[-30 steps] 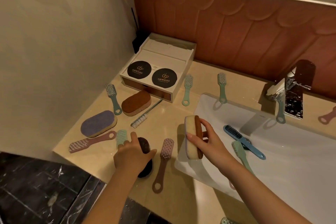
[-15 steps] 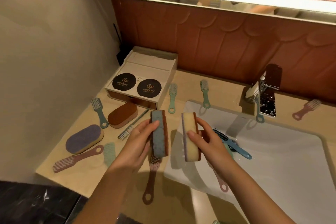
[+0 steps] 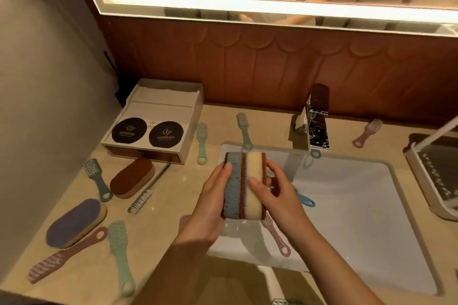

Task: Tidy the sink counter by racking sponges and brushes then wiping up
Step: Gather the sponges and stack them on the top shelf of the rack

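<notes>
Gathering step: the left hand (image 3: 210, 205) grips a blue sponge (image 3: 233, 188) and the right hand (image 3: 280, 195) a yellow sponge (image 3: 254, 188), the 2 pressed flat together above the sink's (image 3: 347, 205) left rim. Next, probably, carry both right to the rack (image 3: 418, 181) at the frame's edge. The air over the basin is open, but the faucet (image 3: 317, 126) stands far behind the path.

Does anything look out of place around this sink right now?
Yes. A blue brush and a pink brush lie inside the sink basin; a brown sponge, a purple sponge and several brushes lie scattered over the counter, unracked.
</notes>
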The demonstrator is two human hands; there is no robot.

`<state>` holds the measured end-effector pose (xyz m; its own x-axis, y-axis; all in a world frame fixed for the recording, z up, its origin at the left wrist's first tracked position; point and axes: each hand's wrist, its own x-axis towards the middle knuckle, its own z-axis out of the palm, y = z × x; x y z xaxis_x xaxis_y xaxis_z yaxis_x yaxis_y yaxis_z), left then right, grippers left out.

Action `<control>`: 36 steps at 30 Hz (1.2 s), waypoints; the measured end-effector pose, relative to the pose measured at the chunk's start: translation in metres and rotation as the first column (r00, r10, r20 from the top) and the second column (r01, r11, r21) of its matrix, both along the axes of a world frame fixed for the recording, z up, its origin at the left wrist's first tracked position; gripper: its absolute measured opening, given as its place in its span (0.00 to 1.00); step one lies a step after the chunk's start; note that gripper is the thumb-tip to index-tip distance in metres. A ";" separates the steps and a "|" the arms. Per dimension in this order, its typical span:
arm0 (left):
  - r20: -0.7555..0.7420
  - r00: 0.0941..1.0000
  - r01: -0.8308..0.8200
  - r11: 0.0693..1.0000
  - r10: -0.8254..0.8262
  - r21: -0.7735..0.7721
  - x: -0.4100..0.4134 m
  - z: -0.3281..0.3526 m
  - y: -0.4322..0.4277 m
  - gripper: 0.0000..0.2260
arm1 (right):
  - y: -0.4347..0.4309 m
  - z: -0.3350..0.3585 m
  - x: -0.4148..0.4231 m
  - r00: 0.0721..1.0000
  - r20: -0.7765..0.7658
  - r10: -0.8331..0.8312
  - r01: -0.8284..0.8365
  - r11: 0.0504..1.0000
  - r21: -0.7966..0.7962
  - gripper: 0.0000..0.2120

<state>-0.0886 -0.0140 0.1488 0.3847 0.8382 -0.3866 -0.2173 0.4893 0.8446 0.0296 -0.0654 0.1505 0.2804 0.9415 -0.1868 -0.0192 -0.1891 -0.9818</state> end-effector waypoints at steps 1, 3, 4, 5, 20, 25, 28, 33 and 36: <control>-0.003 1.000 0.019 1.000 -0.019 -0.004 0.002 0.000 0.000 0.21 | -0.001 -0.001 0.001 1.000 0.020 -0.010 0.010 1.000 -0.005 0.25; -0.002 0.997 0.071 0.997 -0.071 -0.027 0.002 -0.002 -0.001 0.24 | -0.003 -0.003 0.003 0.998 0.062 -0.013 0.015 1.000 -0.025 0.27; 0.003 0.993 0.116 0.993 -0.116 -0.031 0.002 -0.002 0.000 0.24 | -0.004 -0.004 0.005 0.997 0.078 -0.013 0.016 0.999 -0.033 0.26; 0.006 0.985 0.171 0.985 -0.170 -0.022 0.001 -0.002 0.001 0.24 | -0.006 -0.006 0.007 0.996 0.086 -0.006 0.010 0.999 -0.041 0.24; -0.433 0.731 0.646 0.739 -0.527 0.190 0.000 0.022 0.034 0.46 | 0.030 0.042 0.050 0.886 0.198 0.419 -0.380 0.902 -0.206 0.29; -0.554 0.648 0.701 0.693 -0.522 0.168 0.001 0.026 0.039 0.51 | 0.031 0.038 0.050 0.858 0.121 0.499 -0.468 0.857 -0.216 0.28; -0.413 0.744 0.617 0.777 -0.524 0.125 -0.001 0.021 0.039 0.49 | 0.026 0.036 0.051 0.881 0.144 0.451 -0.424 0.887 -0.182 0.15; -0.007 0.944 0.329 0.943 -0.330 -0.042 0.008 0.008 0.028 0.24 | 0.026 0.030 0.061 0.986 -0.036 0.162 -0.166 0.970 -0.180 0.14; -0.026 0.961 0.275 0.961 -0.276 -0.030 0.019 0.006 0.015 0.23 | 0.027 0.021 0.056 0.999 -0.020 0.030 -0.033 0.979 -0.200 0.13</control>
